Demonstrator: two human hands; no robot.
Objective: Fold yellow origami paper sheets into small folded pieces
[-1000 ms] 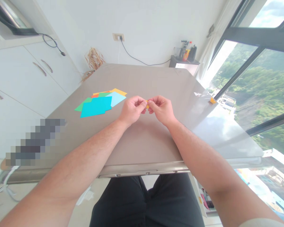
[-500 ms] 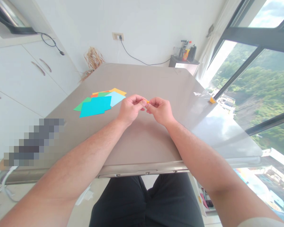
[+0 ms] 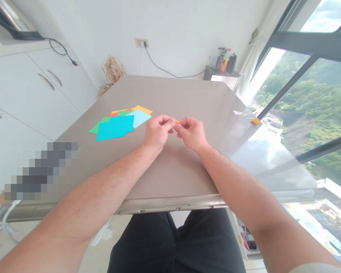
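Observation:
A small piece of orange paper (image 3: 177,121), mostly covered by fingertips, is pinched between both hands above the middle of the table. My left hand (image 3: 157,132) is closed on its left side, thumb pressed against the fingers. From the other side my right hand (image 3: 193,133) pinches it as well, and the fingertips of the two hands almost meet. Left of my hands lies a spread of coloured paper: a turquoise sheet (image 3: 115,128) on top, with a light blue sheet (image 3: 142,118), a green sheet (image 3: 98,127) and a yellow sheet (image 3: 143,109) partly under or behind it.
The grey-brown table (image 3: 170,170) extends to the wall. At its right edge, by the window, sits a small orange-yellow piece (image 3: 256,120). A blurred-out dark object (image 3: 42,170) lies at the left front. Bottles (image 3: 224,64) stand on a low cabinet behind.
Both hands keep their pinch on the orange paper, with only slight finger shifts. The paper sheets have not moved.

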